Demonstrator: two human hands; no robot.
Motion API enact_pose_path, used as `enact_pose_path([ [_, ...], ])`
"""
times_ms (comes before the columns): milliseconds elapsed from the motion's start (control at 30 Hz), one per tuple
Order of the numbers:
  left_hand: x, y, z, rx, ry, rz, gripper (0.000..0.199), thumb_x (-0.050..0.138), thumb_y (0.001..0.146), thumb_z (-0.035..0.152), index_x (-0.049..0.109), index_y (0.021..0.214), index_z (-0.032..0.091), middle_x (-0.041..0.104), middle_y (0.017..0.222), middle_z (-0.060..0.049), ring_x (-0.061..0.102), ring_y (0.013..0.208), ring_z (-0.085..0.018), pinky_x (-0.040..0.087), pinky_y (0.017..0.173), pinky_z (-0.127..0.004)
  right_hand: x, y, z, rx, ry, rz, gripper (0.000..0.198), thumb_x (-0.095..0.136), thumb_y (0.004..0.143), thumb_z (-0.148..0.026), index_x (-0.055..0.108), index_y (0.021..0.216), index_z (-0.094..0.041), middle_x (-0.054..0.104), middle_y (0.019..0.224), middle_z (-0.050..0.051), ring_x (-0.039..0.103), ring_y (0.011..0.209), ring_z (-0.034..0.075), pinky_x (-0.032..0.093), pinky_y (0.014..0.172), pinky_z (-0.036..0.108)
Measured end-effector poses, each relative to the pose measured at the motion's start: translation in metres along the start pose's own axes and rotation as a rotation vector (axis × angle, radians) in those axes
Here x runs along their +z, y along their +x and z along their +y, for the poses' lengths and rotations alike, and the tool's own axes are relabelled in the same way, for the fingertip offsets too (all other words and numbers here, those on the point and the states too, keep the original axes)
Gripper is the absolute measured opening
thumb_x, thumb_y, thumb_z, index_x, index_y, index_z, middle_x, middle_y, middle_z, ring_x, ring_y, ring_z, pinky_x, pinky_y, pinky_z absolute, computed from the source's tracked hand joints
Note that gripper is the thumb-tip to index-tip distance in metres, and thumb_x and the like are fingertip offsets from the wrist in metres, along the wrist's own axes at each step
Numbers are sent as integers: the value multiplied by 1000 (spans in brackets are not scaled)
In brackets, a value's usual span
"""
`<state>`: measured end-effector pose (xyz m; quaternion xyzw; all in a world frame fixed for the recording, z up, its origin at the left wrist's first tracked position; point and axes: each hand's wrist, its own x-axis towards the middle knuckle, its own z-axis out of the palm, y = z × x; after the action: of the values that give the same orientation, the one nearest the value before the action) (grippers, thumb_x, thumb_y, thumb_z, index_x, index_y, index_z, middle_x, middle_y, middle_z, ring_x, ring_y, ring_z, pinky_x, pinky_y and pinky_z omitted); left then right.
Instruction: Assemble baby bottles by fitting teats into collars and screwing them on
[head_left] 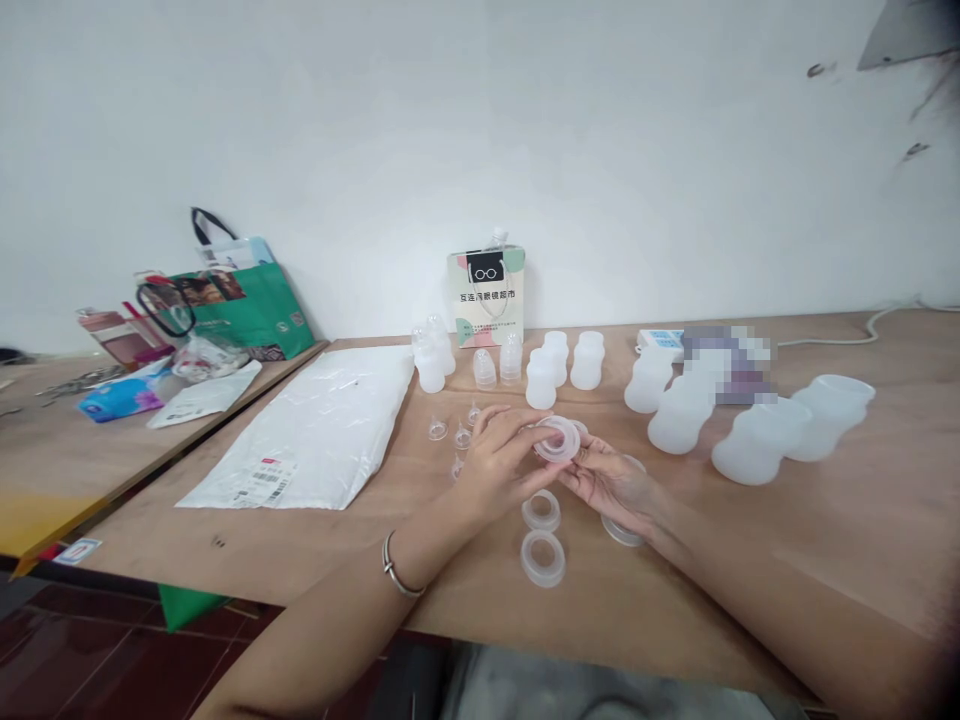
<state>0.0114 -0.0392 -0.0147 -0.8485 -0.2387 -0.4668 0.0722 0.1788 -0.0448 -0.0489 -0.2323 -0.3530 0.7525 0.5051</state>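
Note:
Between my two hands is a translucent baby bottle collar ring [557, 440], raised above the table. My left hand [499, 460] grips it from the left, with fingers over its rim. My right hand [611, 485] holds its right side between thumb and fingers. More collar rings [542, 558] lie on the table below the hands, one partly hidden under my right hand. Several clear bottle nipples [437, 429] stand just left of my left hand, some partly covered by it.
Several white baby bottles [587, 360] stand behind and right of the hands, with clear domed caps [485, 368] further left. A white plastic mailer [300, 430] covers the table's left part. A paper bag [487, 300] stands against the wall; a green bag [255, 310] is far left.

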Motion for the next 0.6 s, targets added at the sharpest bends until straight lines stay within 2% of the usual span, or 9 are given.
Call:
enact_pose_path([
  [100,1,-3,1,-12,-56,10,27,62,76,27,53,101,21,65,102,-8,61,94,-18,43,81,-34,2,1,-1,-30,-35,26,22,69,68,-15,66,89,-19,69,80,-2,63,78,8,49,75,16],
  [267,3,-7,6,-79,-214,59,46,67,71,27,45,110,20,63,98,-7,61,86,-17,50,75,-31,6,-1,-3,-52,-119,65,17,75,60,-17,67,75,-18,67,72,-2,58,67,8,46,61,16],
  [433,0,-3,8,-129,-177,71,57,67,70,28,40,119,19,60,97,-6,60,85,-17,50,76,-33,11,-4,-1,-83,-143,35,17,75,61,-26,66,74,-20,66,77,-1,59,72,12,46,70,24],
  [600,-5,1,10,-104,-81,96,55,67,69,28,42,117,19,61,90,-5,58,79,-16,49,72,-32,16,-7,1,-123,-211,61,14,74,63,-27,66,74,-22,66,80,0,58,76,13,45,71,26],
])
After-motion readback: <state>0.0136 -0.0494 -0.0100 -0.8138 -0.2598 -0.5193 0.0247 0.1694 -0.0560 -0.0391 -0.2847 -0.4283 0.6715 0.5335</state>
